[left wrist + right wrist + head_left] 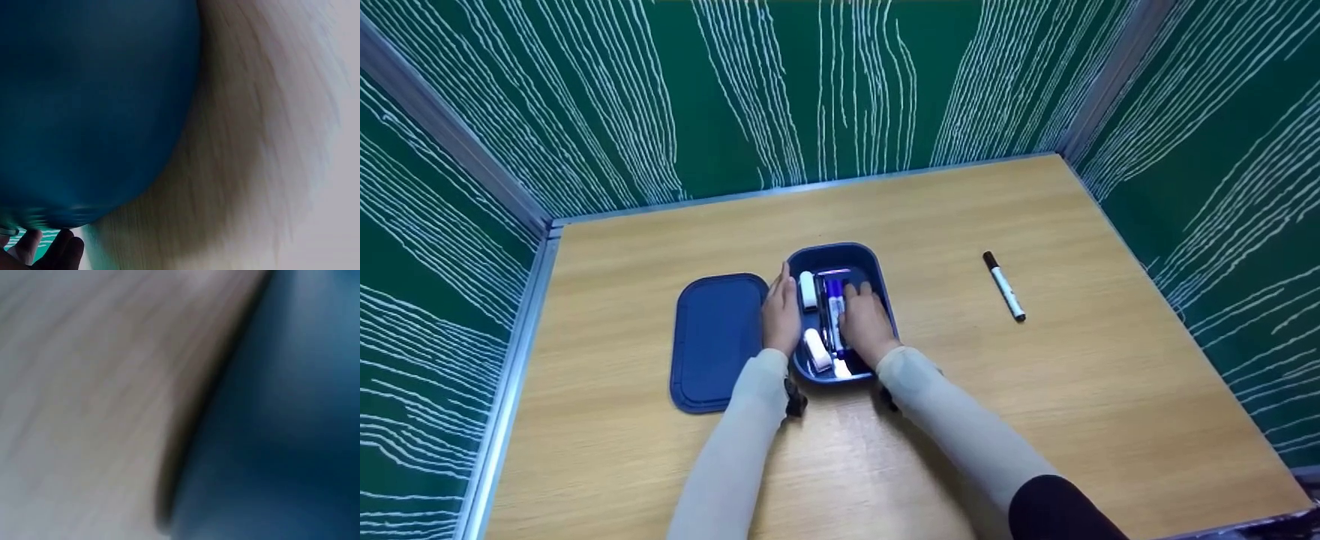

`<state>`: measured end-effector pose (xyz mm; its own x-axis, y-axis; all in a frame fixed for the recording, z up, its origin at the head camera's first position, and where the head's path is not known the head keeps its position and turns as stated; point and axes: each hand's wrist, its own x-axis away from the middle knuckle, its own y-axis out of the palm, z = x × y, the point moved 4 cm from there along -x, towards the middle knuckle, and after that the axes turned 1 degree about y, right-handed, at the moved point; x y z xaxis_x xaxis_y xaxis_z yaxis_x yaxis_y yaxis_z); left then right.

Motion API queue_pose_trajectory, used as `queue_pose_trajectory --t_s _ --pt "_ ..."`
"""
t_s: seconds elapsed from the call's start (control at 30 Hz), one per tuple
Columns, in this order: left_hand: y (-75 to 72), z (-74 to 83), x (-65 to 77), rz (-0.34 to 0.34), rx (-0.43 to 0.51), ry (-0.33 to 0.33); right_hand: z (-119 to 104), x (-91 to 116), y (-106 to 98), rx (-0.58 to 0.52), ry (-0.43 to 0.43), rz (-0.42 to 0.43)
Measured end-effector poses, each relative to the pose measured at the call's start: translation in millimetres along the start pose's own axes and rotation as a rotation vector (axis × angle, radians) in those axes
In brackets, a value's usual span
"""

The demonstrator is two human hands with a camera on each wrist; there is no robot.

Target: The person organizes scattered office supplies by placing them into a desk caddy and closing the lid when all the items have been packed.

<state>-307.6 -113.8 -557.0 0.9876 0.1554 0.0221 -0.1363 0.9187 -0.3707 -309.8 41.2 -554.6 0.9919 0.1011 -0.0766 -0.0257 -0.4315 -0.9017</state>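
Observation:
A dark blue rectangular box [847, 251] lies open between my hands in the head view. My left hand [782, 315] rests along its left wall, fingers straight and pointing away. My right hand [868, 322] reaches inside on the right, its fingertips beside a blue-capped marker [835, 300] with a white barrel; I cannot tell whether it grips anything. Two small white rounded blocks with dark undersides, a far one [808, 291] and a near one [816, 349], lie along the left inside. The left wrist view shows the box's outer wall [95, 101] and some fingertips [64, 250].
A blue lid [716, 337] lies flat left of the box, close to the left hand. Off to the right, a white marker with a dark cap [1005, 289] lies alone on the wooden table [945, 420]. Green panels [870, 97] with white lines enclose the table.

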Motion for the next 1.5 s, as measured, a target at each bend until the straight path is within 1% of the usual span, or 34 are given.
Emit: queue_pose_trajectory --t_s 0.07,0.17,0.27,0.4,0.47,0.53,0.6,0.7,0.8,0.97,1.17,1.33,1.5 --pt "0.3 0.1 -0.1 0.004 -0.008 0.005 -0.4 0.3 -1.1 0.013 -0.004 -0.011" --pt "0.3 1.5 0.1 0.006 -0.011 0.011 -2.4 0.3 -5.2 0.036 -0.023 -0.001" --pt "0.1 2.9 -0.2 0.008 -0.009 0.014 -5.5 -3.1 -14.3 0.03 -0.06 0.003" --pt "-0.4 4.1 -0.1 0.009 -0.009 0.019 -10.2 -12.4 -36.6 -0.042 -0.175 0.073" --pt "-0.5 4.3 0.3 0.007 -0.009 0.021 -9.2 -17.3 -48.8 -0.08 -0.227 0.127" --pt "-0.3 4.4 1.0 0.001 -0.007 0.019 -3.9 -22.4 -59.8 -0.118 -0.239 0.152" --pt "-0.2 4.2 1.2 -0.006 -0.005 0.019 4.7 -27.1 -69.8 -0.147 -0.221 0.168" --pt "-0.4 4.4 1.6 -0.015 -0.001 0.019 22.3 -33.1 -82.8 -0.167 -0.166 0.185" --pt "-0.9 4.1 1.4 -0.017 0.0 0.022 43.6 -37.2 -93.4 -0.167 -0.104 0.187" --pt "-0.8 1.9 2.0 -0.019 0.008 0.003 81.2 -40.5 -106.4 -0.156 -0.024 0.184" --pt "1.3 -1.4 3.3 -0.021 0.021 0.0 131.9 -39.4 -115.8 -0.117 0.072 0.197" --pt "1.2 -1.1 3.5 -0.023 0.013 0.0 173.1 -31.6 -122.6 -0.078 0.159 0.202" --pt "-0.8 0.3 1.9 -0.016 -0.008 0.012 204.6 -22.1 -119.0 -0.068 0.243 0.196"
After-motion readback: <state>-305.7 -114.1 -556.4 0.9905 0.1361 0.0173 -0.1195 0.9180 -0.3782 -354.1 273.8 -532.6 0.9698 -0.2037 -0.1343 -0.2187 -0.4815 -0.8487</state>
